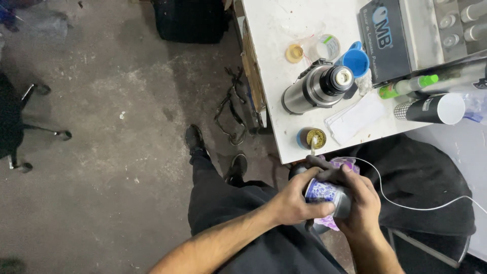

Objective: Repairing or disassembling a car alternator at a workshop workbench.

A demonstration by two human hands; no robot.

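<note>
Purple-and-white patterned, the can (324, 195) sat over your lap, just below the table (276, 96) edge — left hand (294, 203) and right hand (361, 203) both wrapped it; steadier grip low — judged best.

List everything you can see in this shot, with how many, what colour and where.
Table: one, white, upper right.
Thermos: one, steel with black top, lying on the table.
Blue cup: one, blue, beside the thermos top.
Herb-filled cup: one, greenish contents, near table edge.
Tape rolls: two, tan and pale, table top.
Metal box: one, grey and dark, upper right.
Green-capped bottle: one, lying by the box.
Black-and-white cylinder: one, table right.
White paper: one, beside the thermos.
White cable: one, across the dark seat.
Office chair: one, black, far left.
Patterned can: one, purple-white, in both hands, with a cloth.
Shoes: two, black, floor.
Left hand: holding the can.
Right hand: holding the can.
</note>
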